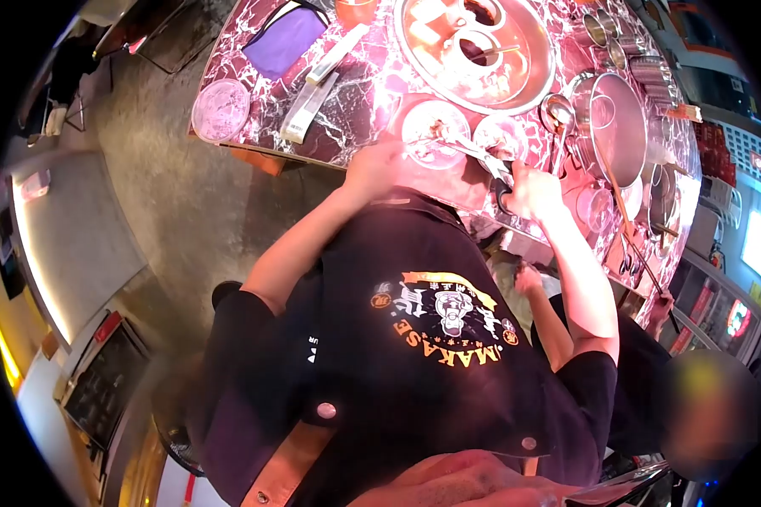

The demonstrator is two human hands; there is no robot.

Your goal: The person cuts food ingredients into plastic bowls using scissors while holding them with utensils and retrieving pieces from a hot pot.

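My right hand (528,193) is closed around the dark handles of a pair of scissors (492,162). Their blades point left, over a white bowl (413,150) that has pieces of food in it. At the bowl's left side is my left hand (374,175); bright pink light washes out its fingers, so I cannot tell whether they grip the rim. A second, smaller bowl (500,131) with food stands just right of the first, close to the blades.
Behind the bowls sits a wide metal pan (543,80) with round containers inside. A ladle (558,114) and a large pot (619,127) stand to the right. A purple pouch (286,42) and a round lidded tub (221,110) lie left. Another person's hand (528,279) is close at my right.
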